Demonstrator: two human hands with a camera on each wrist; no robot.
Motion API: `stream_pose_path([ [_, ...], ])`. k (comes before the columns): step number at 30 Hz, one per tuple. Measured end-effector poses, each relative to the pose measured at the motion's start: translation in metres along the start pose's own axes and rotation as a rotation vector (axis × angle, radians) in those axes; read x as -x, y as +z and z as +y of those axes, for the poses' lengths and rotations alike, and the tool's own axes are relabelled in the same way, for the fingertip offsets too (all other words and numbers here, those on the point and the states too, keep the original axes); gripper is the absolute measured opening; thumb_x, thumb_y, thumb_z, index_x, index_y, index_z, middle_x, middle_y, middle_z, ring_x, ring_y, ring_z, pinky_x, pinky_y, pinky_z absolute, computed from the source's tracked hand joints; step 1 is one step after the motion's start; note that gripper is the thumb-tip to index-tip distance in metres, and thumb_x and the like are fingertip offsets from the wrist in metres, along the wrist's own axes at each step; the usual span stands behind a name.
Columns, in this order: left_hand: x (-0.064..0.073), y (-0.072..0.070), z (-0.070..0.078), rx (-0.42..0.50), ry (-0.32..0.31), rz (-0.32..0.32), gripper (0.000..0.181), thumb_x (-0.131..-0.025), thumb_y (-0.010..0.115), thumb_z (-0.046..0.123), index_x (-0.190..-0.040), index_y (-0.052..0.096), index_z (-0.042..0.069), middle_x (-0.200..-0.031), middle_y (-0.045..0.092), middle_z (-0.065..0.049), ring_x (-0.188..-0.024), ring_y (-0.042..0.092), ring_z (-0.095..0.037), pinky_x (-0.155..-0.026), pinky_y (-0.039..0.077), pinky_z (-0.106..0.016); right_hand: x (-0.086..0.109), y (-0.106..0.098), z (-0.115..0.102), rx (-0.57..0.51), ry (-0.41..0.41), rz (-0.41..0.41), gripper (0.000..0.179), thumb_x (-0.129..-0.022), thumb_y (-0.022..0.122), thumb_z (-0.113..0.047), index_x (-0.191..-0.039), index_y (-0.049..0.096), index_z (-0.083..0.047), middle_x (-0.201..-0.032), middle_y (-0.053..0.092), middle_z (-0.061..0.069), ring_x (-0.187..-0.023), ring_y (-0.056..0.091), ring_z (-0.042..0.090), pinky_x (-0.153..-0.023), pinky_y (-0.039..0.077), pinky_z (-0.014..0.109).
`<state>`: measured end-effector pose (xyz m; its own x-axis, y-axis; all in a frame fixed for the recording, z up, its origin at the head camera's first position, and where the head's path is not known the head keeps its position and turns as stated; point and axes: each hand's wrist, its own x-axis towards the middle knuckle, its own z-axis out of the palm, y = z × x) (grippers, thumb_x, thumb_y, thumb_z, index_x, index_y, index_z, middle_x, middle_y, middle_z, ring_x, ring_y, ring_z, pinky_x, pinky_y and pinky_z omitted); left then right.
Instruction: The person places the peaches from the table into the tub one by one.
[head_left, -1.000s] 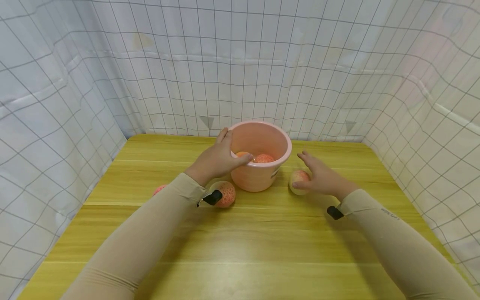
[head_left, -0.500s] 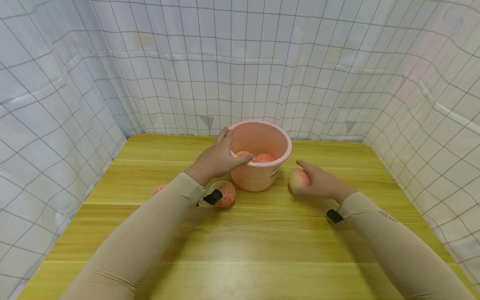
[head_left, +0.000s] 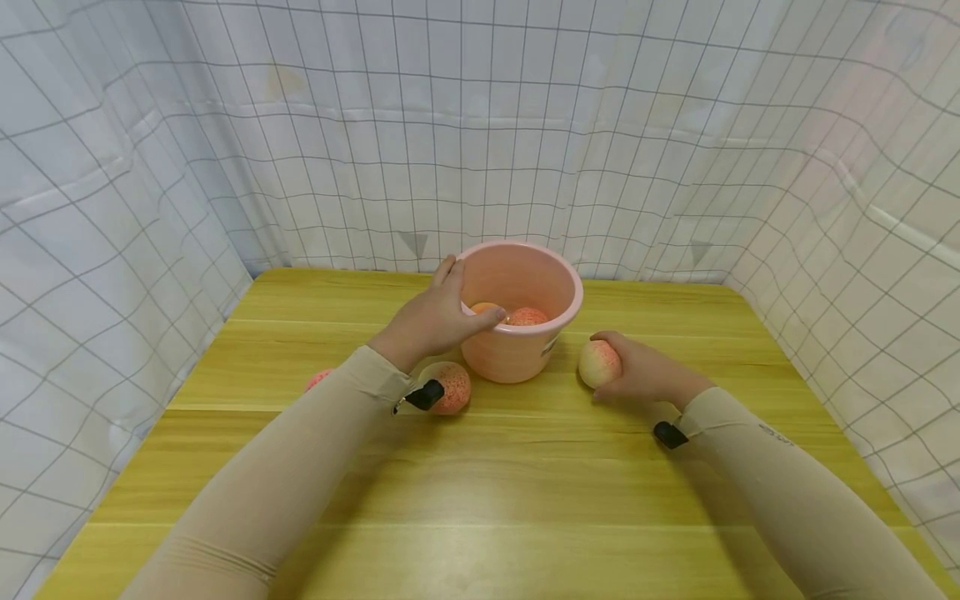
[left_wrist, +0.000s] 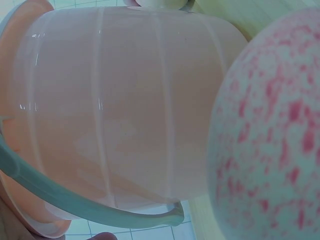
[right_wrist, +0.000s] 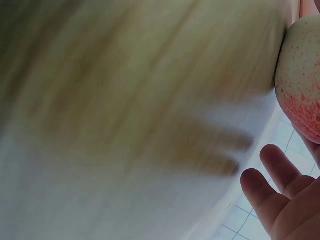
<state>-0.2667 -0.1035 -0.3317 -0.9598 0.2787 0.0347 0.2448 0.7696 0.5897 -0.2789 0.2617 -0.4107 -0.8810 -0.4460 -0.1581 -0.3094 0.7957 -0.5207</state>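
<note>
A pink plastic bucket [head_left: 506, 354] stands near the table's back, with a grey-green handle [left_wrist: 100, 207] hanging along its side. My left hand [head_left: 431, 321] grips its left rim, thumb over the front edge. Inside lie a red speckled ball [head_left: 528, 317] and an orange one [head_left: 487, 310]. To the bucket's right, my right hand [head_left: 645, 368] holds a cream, red-speckled, peach-like ball [head_left: 597, 365] on the table, its thumb on the near side and fingers curled behind. In the right wrist view, two fingers [right_wrist: 257, 187] extend below this ball [right_wrist: 305, 75].
Another red-speckled ball [head_left: 453, 388] rests under my left wrist, and looms large in the left wrist view. Part of a pink ball [head_left: 318, 379] shows behind the left forearm. White grid-patterned curtains [head_left: 495, 150] enclose the wooden table [head_left: 517, 483] at the back and sides.
My right hand, spread over the speckled ball a second ago, has lowered and curled its fingers and thumb around it. The left hand and bucket have stayed in place.
</note>
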Motion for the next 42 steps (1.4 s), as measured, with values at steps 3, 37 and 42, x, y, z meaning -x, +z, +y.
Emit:
stream_pose_path([
  [3,0.0003,-0.0004,-0.0002,0.009,-0.001,0.002,0.12,-0.087,0.06,0.08,-0.171,0.003,0.015,-0.179,-0.001,-0.01,-0.138,0.056,-0.044,-0.113,0.047,-0.06,-0.0007,-0.0006,-0.0002,-0.016,0.01,-0.006,0.101,-0.078,0.094,-0.037,-0.157,0.038,-0.01,-0.14,0.062,0.016,-0.123,0.062,0.031,-0.107,0.049,0.055],
  [37,-0.0005,-0.0012,-0.0037,0.031,0.002,-0.002,0.122,-0.085,0.059,0.083,-0.171,0.005,0.015,-0.179,-0.002,-0.008,-0.141,0.053,-0.044,-0.114,0.045,-0.06,-0.0034,0.0024,0.0029,-0.104,0.021,-0.033,0.097,-0.081,0.093,-0.033,-0.155,0.036,-0.009,-0.136,0.061,0.015,-0.12,0.062,0.029,-0.108,0.048,0.052],
  [42,-0.0008,-0.0015,-0.0037,0.033,0.002,-0.001,0.122,-0.084,0.059,0.083,-0.171,0.005,0.016,-0.179,-0.002,-0.008,-0.139,0.055,-0.044,-0.113,0.046,-0.06,-0.0022,0.0014,0.0023,-0.114,0.018,-0.026,0.097,-0.081,0.093,-0.033,-0.156,0.036,-0.009,-0.137,0.061,0.015,-0.122,0.061,0.03,-0.109,0.048,0.052],
])
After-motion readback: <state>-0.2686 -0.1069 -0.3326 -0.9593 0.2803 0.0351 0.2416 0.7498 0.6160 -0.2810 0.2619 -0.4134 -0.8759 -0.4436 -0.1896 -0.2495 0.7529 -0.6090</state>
